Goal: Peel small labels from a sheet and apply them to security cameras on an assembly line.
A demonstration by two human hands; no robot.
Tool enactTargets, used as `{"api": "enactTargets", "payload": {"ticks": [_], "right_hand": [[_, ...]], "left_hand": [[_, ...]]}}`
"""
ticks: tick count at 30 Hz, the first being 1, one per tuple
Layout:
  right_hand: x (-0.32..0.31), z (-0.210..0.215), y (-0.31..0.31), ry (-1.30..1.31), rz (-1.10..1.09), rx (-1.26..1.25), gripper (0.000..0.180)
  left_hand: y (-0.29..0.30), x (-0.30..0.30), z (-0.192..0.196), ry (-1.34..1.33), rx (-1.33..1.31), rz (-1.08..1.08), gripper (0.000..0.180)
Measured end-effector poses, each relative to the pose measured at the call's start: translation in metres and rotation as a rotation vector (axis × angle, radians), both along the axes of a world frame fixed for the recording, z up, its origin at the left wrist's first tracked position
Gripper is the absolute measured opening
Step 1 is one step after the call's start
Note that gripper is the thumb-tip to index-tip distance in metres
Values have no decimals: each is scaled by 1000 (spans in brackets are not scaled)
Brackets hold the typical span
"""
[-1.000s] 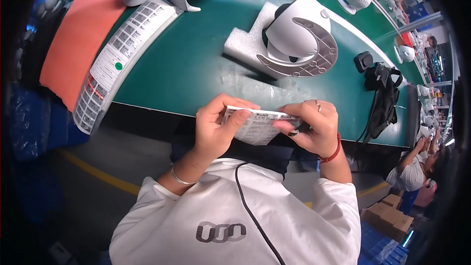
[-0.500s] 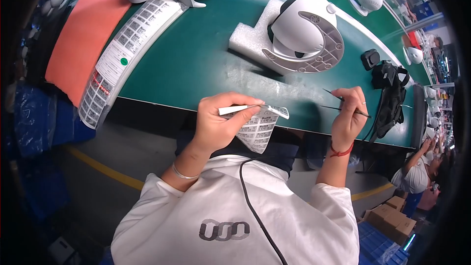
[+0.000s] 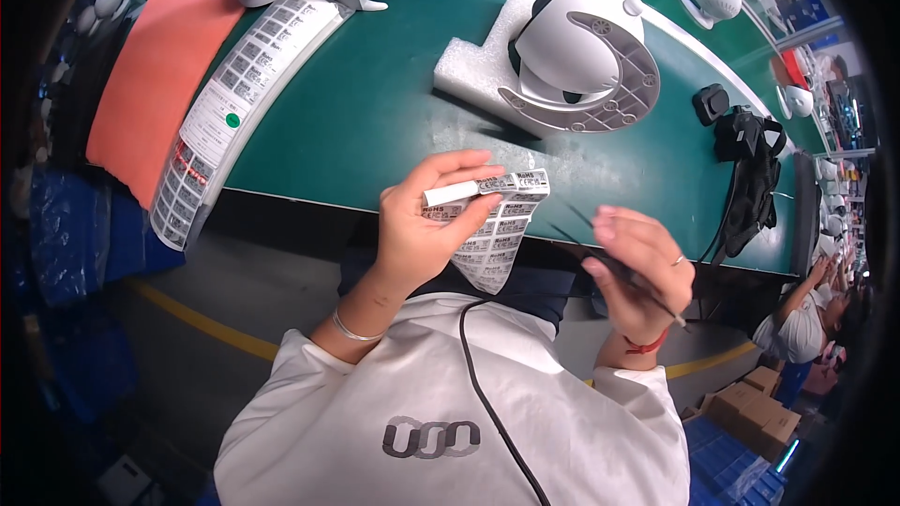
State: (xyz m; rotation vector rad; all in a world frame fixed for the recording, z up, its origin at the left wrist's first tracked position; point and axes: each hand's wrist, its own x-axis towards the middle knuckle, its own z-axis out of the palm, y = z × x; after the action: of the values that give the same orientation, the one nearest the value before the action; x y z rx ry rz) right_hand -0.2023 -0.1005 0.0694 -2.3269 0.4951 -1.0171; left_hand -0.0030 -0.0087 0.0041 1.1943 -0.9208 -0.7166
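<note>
Two hands, left hand [image 3: 427, 225] gripping label sheet [image 3: 495, 230], right hand [image 3: 637, 267] pinching tweezers [image 3: 614, 267]

I see my left hand [image 3: 427, 225] raised in front of my chest, palm turned toward me, thumb stretched across the top and fingers curled in a pinch, with a thin bracelet on the wrist and the bare forearm running down to a white short sleeve. My right hand [image 3: 637, 272] sits just to its right and slightly lower, fingers bunched and closed in a fine pinch, a ring on one finger and a red band at the wrist. The two hands are near each other but not touching
</note>
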Motion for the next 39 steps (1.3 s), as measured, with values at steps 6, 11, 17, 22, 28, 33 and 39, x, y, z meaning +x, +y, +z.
{"api": "enactTargets", "payload": {"ticks": [6, 11, 17, 22, 28, 33, 39], "right_hand": [[28, -7, 0, -61, 80, -10, 29], [29, -9, -1, -77, 77, 27, 27], [25, -9, -10, -175, -46, -120, 29], [29, -14, -21, -17, -117, -368, 39], [34, -27, -32, 71, -112, -447, 40], [37, -31, -38, 59, -103, -481, 40], [38, -37, -38, 77, -101, -471, 40]], "left_hand": [[1, 0, -3, -51, 20, 3, 41], [2, 2, -5, -103, -2, -34, 48], [0, 2, -9, -148, -24, -52, 56], [0, 5, -9, -186, -31, -83, 58], [-1, 5, -8, -158, -31, -93, 56], [-1, 6, -8, -172, -34, -94, 55], [0, 6, -8, -145, -22, -107, 54]]}}
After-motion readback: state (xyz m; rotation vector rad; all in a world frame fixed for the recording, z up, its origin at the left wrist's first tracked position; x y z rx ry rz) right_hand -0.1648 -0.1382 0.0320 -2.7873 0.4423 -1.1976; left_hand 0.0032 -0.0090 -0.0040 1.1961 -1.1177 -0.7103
